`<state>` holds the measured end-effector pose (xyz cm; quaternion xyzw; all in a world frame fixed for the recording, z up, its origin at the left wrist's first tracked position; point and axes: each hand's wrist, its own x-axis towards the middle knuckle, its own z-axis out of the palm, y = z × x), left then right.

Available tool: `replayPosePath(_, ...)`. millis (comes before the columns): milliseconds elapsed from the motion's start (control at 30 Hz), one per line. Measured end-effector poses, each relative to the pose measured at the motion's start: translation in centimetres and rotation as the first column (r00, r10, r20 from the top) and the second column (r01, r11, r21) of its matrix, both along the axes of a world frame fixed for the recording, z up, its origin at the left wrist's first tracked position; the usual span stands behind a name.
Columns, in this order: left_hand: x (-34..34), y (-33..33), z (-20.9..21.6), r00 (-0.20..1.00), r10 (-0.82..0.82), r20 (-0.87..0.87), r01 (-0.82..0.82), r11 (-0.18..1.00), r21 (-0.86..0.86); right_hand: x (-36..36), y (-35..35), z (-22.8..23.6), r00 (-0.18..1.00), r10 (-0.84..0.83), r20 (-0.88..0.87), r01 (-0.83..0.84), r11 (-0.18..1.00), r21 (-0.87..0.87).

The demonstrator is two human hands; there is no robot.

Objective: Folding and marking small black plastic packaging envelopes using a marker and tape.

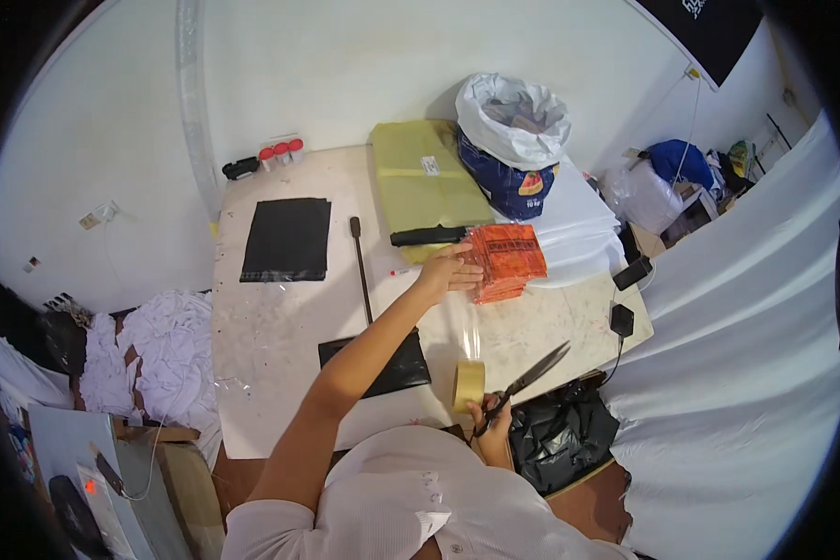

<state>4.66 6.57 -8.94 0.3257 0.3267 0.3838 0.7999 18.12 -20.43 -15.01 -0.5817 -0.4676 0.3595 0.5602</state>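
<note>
My left hand (449, 272) reaches across the table, its fingers stretched out against the left side of a stack of orange plastic packets (507, 258). Close to my body, my right hand (496, 427) grips black-handled scissors (530, 373), their blades pointing up and right. A roll of yellowish tape (469, 386) stands on edge against that hand; whether the fingers also hold it, I cannot tell. From the roll a shiny clear strip runs up toward the stack. A black plastic packet (397, 364) lies partly under my left forearm.
Behind the stack are a yellow plastic pile (425, 182), white sheets (574, 238) and a blue-and-white sack (509, 168). A dark rod (360, 266) and black sheets (287, 239) lie left. Black chargers (622, 320) sit at the table's right edge, above a black-lined bin (562, 434).
</note>
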Motion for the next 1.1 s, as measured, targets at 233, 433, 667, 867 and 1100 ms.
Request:
replayPosePath(233,0.3,-0.3,3.9,0.983,-0.175,0.048,0.17,0.981,0.09,3.5,-1.9,-2.5,0.986,-0.021,0.166,0.023,1.0,-0.012)
replayPosePath(433,0.8,-2.4,8.2,0.907,-0.411,-0.086,0.417,0.858,0.299,10.6,-1.9,3.2,0.869,-0.078,0.488,0.068,0.997,0.038)
replayPosePath(667,1.5,-2.7,9.6,0.928,-0.367,-0.06,0.367,0.877,0.31,15.5,0.0,9.4,0.601,0.135,0.788,0.066,0.974,-0.217)
replayPosePath(867,0.8,-3.0,10.1,0.915,-0.396,-0.077,0.4,0.867,0.299,15.5,0.9,9.6,0.342,0.322,0.883,-0.146,0.946,-0.289)
replayPosePath(1100,0.5,-3.0,10.0,0.908,-0.414,-0.062,0.412,0.861,0.298,15.1,3.0,10.6,0.365,0.383,0.848,-0.22,0.921,-0.321)
